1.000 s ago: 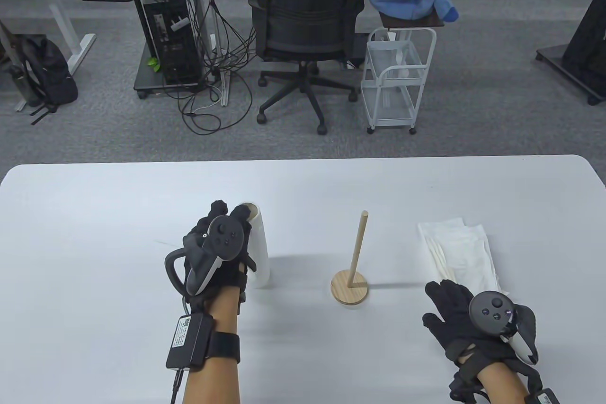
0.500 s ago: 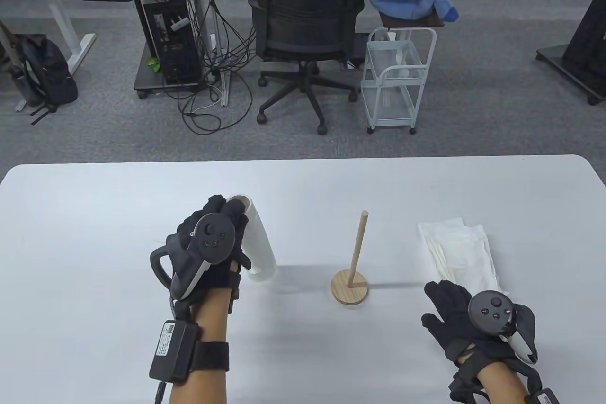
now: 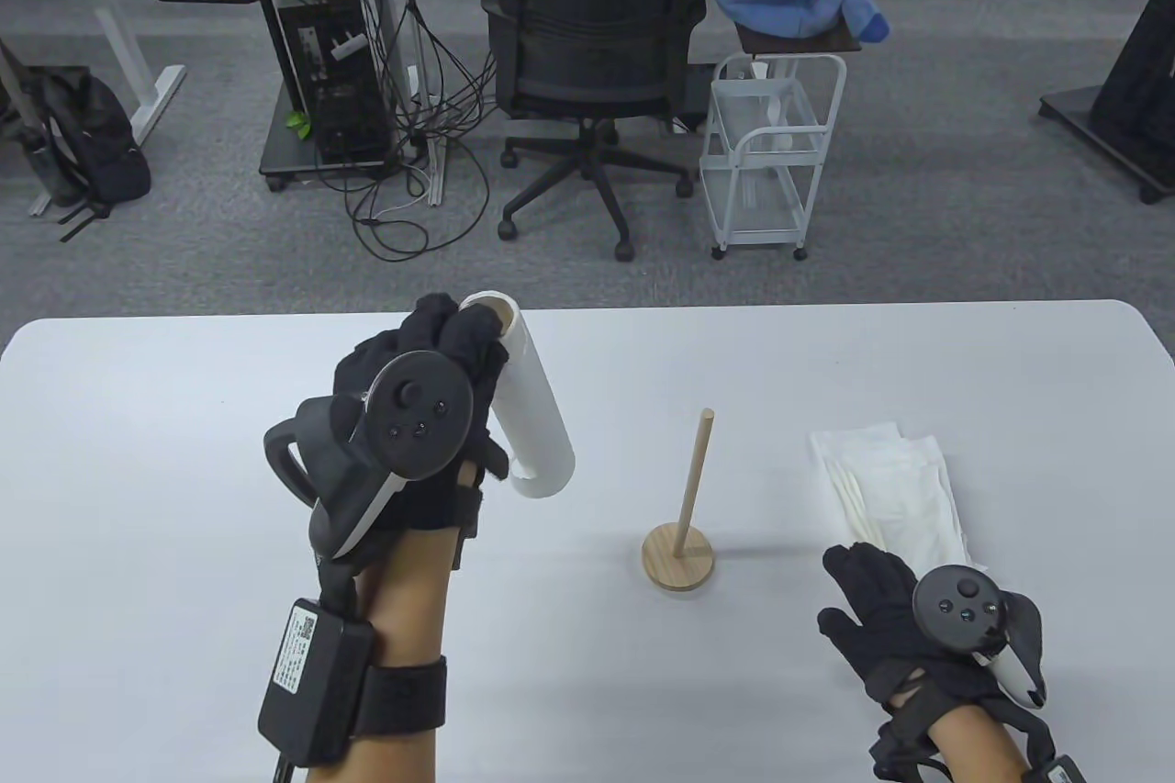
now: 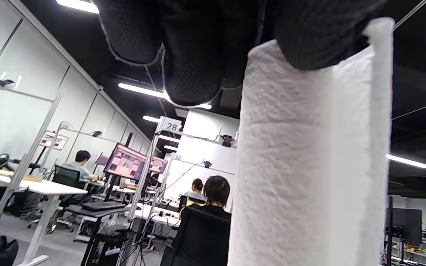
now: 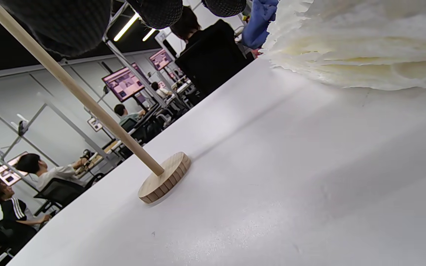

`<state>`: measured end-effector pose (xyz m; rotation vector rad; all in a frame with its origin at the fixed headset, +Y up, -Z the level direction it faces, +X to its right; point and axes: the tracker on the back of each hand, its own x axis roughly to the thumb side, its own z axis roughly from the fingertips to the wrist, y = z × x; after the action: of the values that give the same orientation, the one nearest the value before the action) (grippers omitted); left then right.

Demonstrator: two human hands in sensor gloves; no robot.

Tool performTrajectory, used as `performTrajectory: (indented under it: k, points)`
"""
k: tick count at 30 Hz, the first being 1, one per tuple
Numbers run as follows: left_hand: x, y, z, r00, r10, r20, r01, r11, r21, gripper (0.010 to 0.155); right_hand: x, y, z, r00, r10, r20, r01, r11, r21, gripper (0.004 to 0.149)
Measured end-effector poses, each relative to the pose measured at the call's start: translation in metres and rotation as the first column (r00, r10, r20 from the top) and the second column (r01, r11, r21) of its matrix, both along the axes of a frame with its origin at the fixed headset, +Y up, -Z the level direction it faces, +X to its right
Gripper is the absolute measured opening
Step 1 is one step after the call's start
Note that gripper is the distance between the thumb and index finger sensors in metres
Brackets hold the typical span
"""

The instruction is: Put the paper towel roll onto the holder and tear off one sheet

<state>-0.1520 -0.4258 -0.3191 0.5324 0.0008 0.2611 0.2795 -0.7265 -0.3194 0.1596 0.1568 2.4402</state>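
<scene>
My left hand (image 3: 459, 342) grips a slim white paper towel roll (image 3: 532, 407) near its top end and holds it tilted in the air, left of the holder. In the left wrist view the roll (image 4: 309, 155) fills the right side, with gloved fingers (image 4: 198, 48) curled over its top. The wooden holder (image 3: 679, 544), a round base with an upright dowel, stands on the white table (image 3: 184, 416) at centre; the right wrist view shows the holder (image 5: 161, 177) too. My right hand (image 3: 863, 590) lies flat on the table at the lower right, fingers straight, holding nothing.
A pile of folded white paper sheets (image 3: 890, 480) lies just beyond my right hand, and the sheets (image 5: 357, 48) fill the top right of the right wrist view. Past the table's far edge stand an office chair (image 3: 587, 39) and a white wire cart (image 3: 771, 159).
My left hand has lifted the roll off the table and raised it, tilting its lower end toward the holder. The right hand has stayed in place.
</scene>
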Motion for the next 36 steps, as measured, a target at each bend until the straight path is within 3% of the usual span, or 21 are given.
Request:
performTrajectory:
  k: [6, 17, 30, 36]
  points:
    - [0.032, 0.03, 0.007, 0.999, -0.016, 0.045, 0.015, 0.999, 0.028, 0.04, 0.0, 0.001, 0.001, 1.0, -0.008, -0.003, 0.009, 1.0, 0.008, 0.07]
    - [0.074, 0.047, 0.001, 0.994, 0.009, 0.106, -0.014, 0.999, 0.046, 0.04, -0.002, 0.0, 0.002, 1.0, 0.008, -0.015, -0.008, 1.0, 0.001, 0.07]
    - [0.091, 0.035, -0.017, 0.989, 0.067, 0.131, -0.073, 0.996, 0.041, 0.04, -0.002, -0.005, 0.0, 1.0, 0.015, -0.025, -0.016, 0.999, -0.032, 0.07]
    - [0.104, 0.023, -0.023, 0.988, 0.028, 0.15, -0.033, 0.999, 0.03, 0.04, -0.001, -0.005, -0.001, 1.0, -0.003, -0.022, 0.002, 0.999, -0.033, 0.07]
